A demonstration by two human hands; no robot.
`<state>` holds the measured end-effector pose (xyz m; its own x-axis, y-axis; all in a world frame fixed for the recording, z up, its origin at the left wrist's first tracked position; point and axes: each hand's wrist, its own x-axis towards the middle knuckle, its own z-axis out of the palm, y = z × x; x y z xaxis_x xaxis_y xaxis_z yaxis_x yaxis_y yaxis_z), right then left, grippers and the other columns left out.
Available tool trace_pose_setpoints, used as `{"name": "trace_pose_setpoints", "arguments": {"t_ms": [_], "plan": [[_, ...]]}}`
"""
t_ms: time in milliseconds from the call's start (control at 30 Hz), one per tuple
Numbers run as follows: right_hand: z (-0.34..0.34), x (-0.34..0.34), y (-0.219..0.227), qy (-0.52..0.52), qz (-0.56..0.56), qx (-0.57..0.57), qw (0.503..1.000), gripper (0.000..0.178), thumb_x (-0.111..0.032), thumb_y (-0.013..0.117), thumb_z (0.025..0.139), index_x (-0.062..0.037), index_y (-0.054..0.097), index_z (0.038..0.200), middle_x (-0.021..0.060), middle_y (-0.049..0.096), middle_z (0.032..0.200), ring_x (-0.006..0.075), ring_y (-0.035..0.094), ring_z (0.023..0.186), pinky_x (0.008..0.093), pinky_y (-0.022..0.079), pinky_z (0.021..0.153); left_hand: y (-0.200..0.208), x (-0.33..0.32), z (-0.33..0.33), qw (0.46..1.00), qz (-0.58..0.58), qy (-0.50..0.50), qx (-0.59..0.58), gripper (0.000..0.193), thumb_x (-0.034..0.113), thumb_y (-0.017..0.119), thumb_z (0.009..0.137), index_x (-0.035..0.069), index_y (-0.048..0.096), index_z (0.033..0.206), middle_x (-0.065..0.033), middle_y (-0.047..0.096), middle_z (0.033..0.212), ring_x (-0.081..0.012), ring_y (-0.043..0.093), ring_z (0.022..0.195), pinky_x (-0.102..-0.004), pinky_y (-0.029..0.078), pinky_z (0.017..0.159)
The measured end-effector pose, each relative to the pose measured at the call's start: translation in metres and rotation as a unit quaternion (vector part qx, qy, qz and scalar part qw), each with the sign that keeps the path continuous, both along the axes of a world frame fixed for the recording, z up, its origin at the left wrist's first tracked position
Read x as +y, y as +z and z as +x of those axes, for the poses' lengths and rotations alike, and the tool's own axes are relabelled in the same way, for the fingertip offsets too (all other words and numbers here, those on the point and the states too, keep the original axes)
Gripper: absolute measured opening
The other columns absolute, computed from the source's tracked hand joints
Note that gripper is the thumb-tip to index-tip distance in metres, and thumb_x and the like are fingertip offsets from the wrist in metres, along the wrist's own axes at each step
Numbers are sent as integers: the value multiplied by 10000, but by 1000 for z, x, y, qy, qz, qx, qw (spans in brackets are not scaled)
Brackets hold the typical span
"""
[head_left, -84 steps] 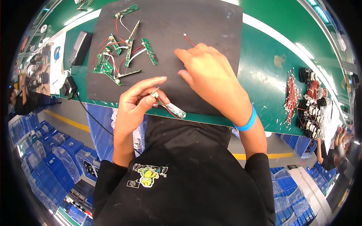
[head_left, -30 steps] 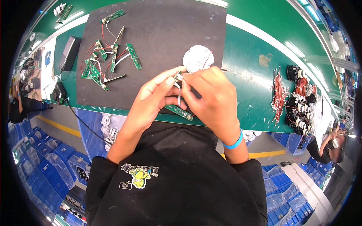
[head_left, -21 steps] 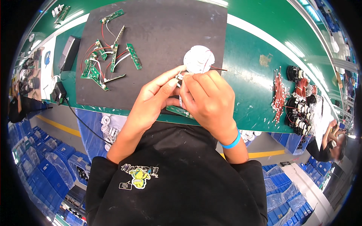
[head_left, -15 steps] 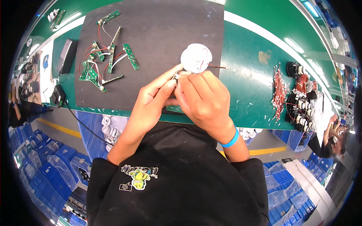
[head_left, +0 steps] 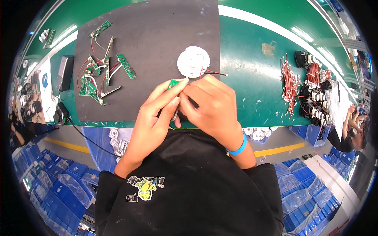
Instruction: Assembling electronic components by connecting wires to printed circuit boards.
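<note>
Close to my body, over the near edge of the black mat (head_left: pixel 157 39), my two hands meet. My left hand (head_left: pixel 154 112) is closed on a green circuit board (head_left: pixel 173 83), whose upper end shows between the fingers. My right hand (head_left: pixel 214 102) is closed with its fingertips against the left hand's; what they pinch is hidden. Just beyond the hands lies a round white plastic disc (head_left: pixel 193 61). From it a dark red wire (head_left: pixel 214 72) runs out to the right, and a thin red strand drops toward my right hand.
Several green circuit boards (head_left: pixel 126 66) with red and white wires lie at the mat's left. A dark box-shaped device (head_left: pixel 65 72) and a black adapter (head_left: pixel 61 112) stand farther left. At right are a bundle of red wires (head_left: pixel 289 88) and black-and-white round parts (head_left: pixel 315 104).
The board's green end now shows above my left fingers. The head view has shifted, so the mat and disc sit farther left. Both hands stay together, closed.
</note>
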<state>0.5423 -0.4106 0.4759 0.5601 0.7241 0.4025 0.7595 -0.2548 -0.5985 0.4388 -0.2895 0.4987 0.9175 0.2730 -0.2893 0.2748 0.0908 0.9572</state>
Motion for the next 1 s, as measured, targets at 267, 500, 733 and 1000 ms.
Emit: {"name": "trace_pose_setpoints", "arguments": {"t_ms": [267, 500, 733, 1000], "plan": [[35, -37, -26, -119, -46, 20, 992, 345, -45, 704, 727, -44, 628, 1063, 121, 605, 1092, 277, 574, 990, 366, 427, 891, -15, 10, 3, 985, -163, 44, -37, 506, 190, 405, 988, 40, 214, 1431, -211, 493, 1283, -236, 650, 848, -247, 498, 566], [25, -53, -40, -138, 93, 179, 970, 167, 16, 695, 756, 23, 657, 918, 112, 665, 887, 209, 631, 821, 290, 497, 741, -24, 17, 6, 932, -359, 48, 3, 431, 243, 361, 992, -43, 405, 1311, -197, 548, 1212, -121, 497, 597, -230, 361, 478], [18, -35, -44, -171, 356, 376, 838, 135, -34, 576, 888, 71, 628, 955, 151, 651, 915, 168, 618, 723, 250, 495, 586, -33, 15, 9, 775, -627, 65, -33, 471, 175, 335, 987, -37, 248, 1399, -146, 530, 1195, -75, 386, 612, -190, 337, 437], [15, -29, -31, -126, 434, 427, 783, 129, -101, 480, 955, 3, 537, 1004, 157, 632, 782, 162, 548, 516, 236, 443, 448, -31, 9, 13, 764, -639, 58, -73, 469, 195, 303, 997, -21, 228, 1406, -160, 469, 1286, -78, 395, 611, -195, 349, 418]]}}
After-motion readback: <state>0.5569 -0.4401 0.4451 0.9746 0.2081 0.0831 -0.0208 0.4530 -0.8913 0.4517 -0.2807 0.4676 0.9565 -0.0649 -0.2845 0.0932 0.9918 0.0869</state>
